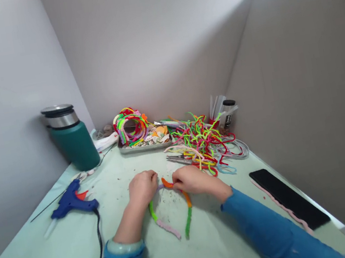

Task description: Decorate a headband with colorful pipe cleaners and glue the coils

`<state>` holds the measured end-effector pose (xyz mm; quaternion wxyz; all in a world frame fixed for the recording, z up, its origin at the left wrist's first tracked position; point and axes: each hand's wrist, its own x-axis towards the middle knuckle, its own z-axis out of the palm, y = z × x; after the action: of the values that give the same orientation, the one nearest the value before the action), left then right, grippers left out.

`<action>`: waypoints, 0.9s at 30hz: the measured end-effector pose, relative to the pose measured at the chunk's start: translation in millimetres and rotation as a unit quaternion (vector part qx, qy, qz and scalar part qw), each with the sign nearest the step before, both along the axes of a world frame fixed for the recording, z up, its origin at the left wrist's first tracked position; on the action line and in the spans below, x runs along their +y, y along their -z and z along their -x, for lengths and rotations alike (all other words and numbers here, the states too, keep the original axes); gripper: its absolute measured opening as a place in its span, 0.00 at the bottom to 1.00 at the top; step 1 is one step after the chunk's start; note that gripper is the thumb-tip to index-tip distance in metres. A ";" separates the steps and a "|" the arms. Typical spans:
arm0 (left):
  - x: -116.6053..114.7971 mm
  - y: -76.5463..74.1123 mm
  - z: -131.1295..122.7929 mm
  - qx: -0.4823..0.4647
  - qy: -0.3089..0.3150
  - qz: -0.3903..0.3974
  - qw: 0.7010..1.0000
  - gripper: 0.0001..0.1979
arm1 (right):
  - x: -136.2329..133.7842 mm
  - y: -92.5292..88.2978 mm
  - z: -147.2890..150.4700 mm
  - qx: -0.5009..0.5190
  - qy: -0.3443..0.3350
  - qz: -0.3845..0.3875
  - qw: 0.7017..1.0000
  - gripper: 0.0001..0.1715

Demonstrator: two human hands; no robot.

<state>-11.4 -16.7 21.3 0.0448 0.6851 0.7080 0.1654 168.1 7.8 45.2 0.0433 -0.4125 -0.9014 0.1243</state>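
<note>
Loose ends towards 6 o'clock, the fuzzy band sits at the centre. At its far curve the right hand pinches an orange piece, probably to steady it; the left hand has fingertips together, though whether they clamp the band I cannot tell. The glue gun lies at 9 o'clock, seemingly for easy reach; the stem pile at 1 and tray at 12 sit back, likely leaving working room.

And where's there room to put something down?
Below the blue glue gun, left of its cord. Also between the right sleeve and the pink strip, mostly bare. It's crowded at the back around the metal tray and fuzzy-stick pile.
</note>
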 end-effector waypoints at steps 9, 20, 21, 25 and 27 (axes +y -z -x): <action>8.2 -2.9 -0.4 -0.286 0.004 -0.030 0.958 0.20 | 12.8 16.1 24.9 0.215 0.032 -0.074 0.973 0.10; 11.2 3.4 -5.2 -0.607 0.001 0.081 0.790 0.17 | 16.9 31.6 22.5 0.424 0.095 0.169 0.885 0.15; 10.6 3.3 -5.8 -0.612 0.005 0.081 0.786 0.17 | 16.5 32.8 23.3 0.426 0.088 0.183 0.881 0.15; 8.7 1.0 -8.0 -0.625 0.021 0.094 0.774 0.17 | 14.6 37.1 26.1 0.436 0.069 0.220 0.870 0.14; 7.9 -0.7 -8.9 -0.626 0.021 0.097 0.774 0.17 | 14.2 38.1 25.6 0.439 0.078 0.243 0.862 0.14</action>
<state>-2.5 -8.8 22.1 0.5475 0.4368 0.5217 0.4871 142.5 22.0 7.1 0.3426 -0.3821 -0.6950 0.5036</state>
